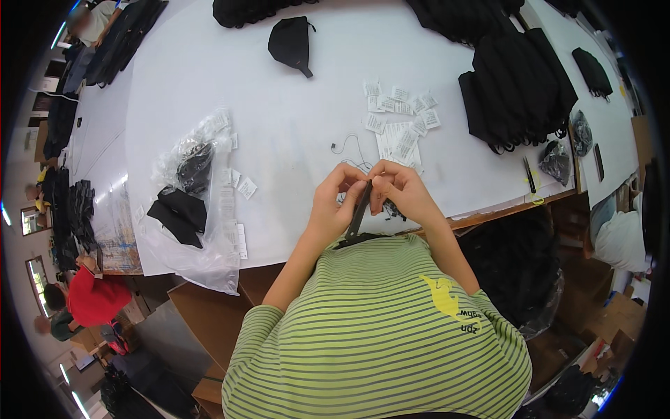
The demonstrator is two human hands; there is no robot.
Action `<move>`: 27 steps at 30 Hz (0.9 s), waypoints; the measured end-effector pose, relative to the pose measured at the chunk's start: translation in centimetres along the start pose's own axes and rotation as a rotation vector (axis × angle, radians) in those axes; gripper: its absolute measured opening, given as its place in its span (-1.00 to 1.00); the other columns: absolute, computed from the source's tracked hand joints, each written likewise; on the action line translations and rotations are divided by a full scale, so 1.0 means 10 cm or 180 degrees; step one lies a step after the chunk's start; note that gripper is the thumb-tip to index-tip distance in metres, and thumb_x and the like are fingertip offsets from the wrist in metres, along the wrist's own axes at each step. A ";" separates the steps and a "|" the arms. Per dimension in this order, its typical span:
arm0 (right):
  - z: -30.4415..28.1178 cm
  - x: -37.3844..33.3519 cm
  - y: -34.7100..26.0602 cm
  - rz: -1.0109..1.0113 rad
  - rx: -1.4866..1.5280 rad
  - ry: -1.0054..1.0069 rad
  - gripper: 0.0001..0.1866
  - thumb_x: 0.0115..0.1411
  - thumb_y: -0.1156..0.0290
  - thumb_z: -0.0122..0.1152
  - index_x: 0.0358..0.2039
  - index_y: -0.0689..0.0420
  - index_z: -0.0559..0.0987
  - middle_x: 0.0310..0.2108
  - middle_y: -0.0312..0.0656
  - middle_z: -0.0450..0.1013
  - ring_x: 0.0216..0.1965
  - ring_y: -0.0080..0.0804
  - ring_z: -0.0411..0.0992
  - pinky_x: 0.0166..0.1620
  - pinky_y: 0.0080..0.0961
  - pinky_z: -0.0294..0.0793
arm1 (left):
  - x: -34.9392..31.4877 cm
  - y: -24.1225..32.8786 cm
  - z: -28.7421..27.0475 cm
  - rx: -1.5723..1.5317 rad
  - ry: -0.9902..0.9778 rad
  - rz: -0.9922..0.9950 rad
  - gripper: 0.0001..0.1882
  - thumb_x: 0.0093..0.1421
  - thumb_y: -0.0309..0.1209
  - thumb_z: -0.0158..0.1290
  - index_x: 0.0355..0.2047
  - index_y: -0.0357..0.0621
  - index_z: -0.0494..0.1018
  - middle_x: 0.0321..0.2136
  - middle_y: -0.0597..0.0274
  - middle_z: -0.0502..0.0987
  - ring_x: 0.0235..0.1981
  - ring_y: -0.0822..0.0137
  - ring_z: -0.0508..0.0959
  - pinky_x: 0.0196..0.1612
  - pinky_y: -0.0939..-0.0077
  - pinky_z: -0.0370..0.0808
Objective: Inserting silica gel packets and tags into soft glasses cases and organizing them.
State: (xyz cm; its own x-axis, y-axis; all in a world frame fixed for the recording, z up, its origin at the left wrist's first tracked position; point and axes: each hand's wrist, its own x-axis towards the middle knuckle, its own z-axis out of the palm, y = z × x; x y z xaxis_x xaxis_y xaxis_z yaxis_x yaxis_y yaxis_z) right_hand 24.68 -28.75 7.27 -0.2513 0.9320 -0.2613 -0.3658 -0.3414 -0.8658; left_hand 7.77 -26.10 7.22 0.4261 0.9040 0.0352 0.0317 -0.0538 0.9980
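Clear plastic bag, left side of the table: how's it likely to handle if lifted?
Probably floppy: the clear plastic bag is crumpled, its near end drooping past the table edge. Likely slippery, judging by its glossy sheen. It may drag or shed the folded black cloth piece, which lies on or in it.

A head-worn fisheye looks down — from near above the white table [293, 119].
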 end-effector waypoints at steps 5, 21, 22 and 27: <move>-0.10 0.06 -0.04 -0.0098 -0.0212 0.0375 -0.81 0.24 0.36 0.09 -0.42 0.23 0.48 -0.62 -0.26 0.43 -0.63 -0.60 0.40 -0.53 -0.68 0.40 | 0.34 -0.12 0.02 0.0002 0.0205 0.0031 -0.95 0.23 -0.53 -0.07 -0.34 -0.26 0.34 -0.53 0.28 0.44 -0.56 0.50 0.45 -0.44 0.65 0.41; -0.17 0.02 -0.01 -0.0432 -0.0242 0.1099 -0.85 0.20 0.43 0.14 -0.32 0.25 0.53 -0.66 -0.32 0.41 -0.65 -0.66 0.35 -0.56 -0.73 0.34 | 1.79 -0.90 -0.53 0.1409 0.1382 0.0499 -0.75 0.06 -0.33 0.19 -0.41 -0.32 0.51 -0.51 0.22 0.51 -0.59 0.41 0.42 -0.52 0.50 0.39; -0.13 0.03 -0.03 -0.0470 -0.0279 0.1200 -0.86 0.19 0.43 0.15 -0.32 0.25 0.53 -0.67 -0.33 0.40 -0.65 -0.67 0.34 -0.56 -0.74 0.33 | 1.55 -0.74 -0.49 0.1146 0.1064 0.0145 -0.79 0.07 -0.38 0.17 -0.37 -0.31 0.53 -0.51 0.24 0.52 -0.57 0.47 0.41 -0.53 0.55 0.37; 0.08 0.24 -0.06 -0.0454 -0.0884 0.1416 -0.89 0.17 0.44 0.16 -0.34 0.21 0.55 -0.69 -0.35 0.39 -0.67 -0.70 0.29 -0.58 -0.73 0.27 | 0.65 -0.11 -0.35 -0.0483 0.0202 -0.0832 -0.77 0.09 -0.46 0.12 -0.23 -0.25 0.55 -0.48 0.31 0.55 -0.53 0.61 0.40 -0.58 0.66 0.30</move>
State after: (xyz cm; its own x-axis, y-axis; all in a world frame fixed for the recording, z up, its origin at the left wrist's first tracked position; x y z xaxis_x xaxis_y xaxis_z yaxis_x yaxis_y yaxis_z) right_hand 23.59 -26.43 7.47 0.2093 0.9489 -0.2362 -0.1028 -0.2189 -0.9703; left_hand 7.36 -18.70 6.51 0.3638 0.9038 -0.2255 -0.0047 0.2439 0.9698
